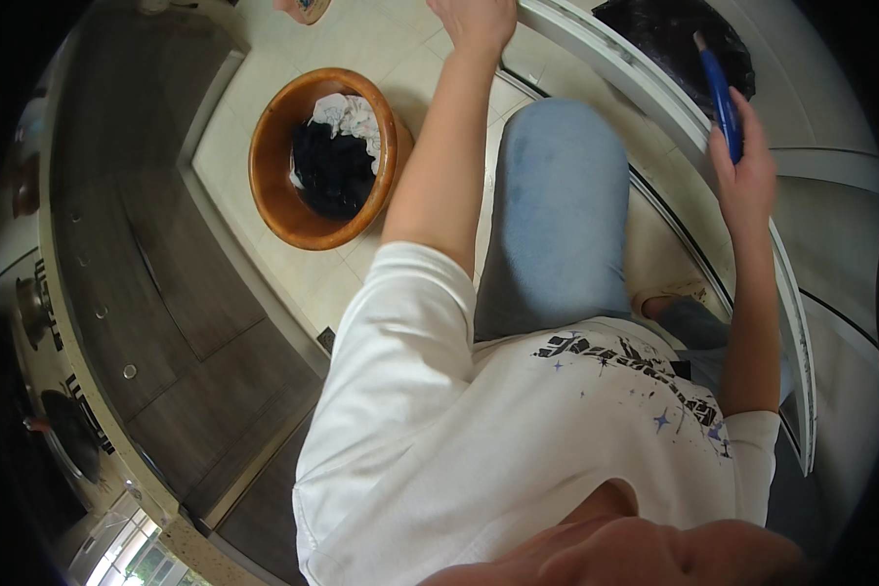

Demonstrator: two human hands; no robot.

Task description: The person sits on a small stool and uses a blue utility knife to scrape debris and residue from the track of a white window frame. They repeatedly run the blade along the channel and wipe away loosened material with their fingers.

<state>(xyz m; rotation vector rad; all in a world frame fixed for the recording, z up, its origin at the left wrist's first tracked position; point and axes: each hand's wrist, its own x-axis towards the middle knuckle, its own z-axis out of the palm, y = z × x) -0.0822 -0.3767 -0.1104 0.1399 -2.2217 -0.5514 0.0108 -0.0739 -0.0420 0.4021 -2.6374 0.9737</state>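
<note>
At the top edge of the view, my left hand (477,20) is beside the end of a long white door frame (615,47); its fingers are partly cut off, so its grip is unclear. My right hand (748,165) is closed around a slim blue-handled tool (721,95), whose narrow tip points up and away; its exact kind is unclear. That hand is over the frame's far side, close to a black plastic bag (674,44). A round brown tub (265,176) stands on the floor to the left, with dark cloth (333,172) and white printed cloth (348,113) inside.
Dark wood-grain cabinets (205,308) line the left side under a pale countertop (91,351). A pan (69,432) and a metal pot (33,311) are by the stove grates. Dark-edged floor tracks (685,220) run past my bent knee (564,168). A pink object (304,9) lies at the top.
</note>
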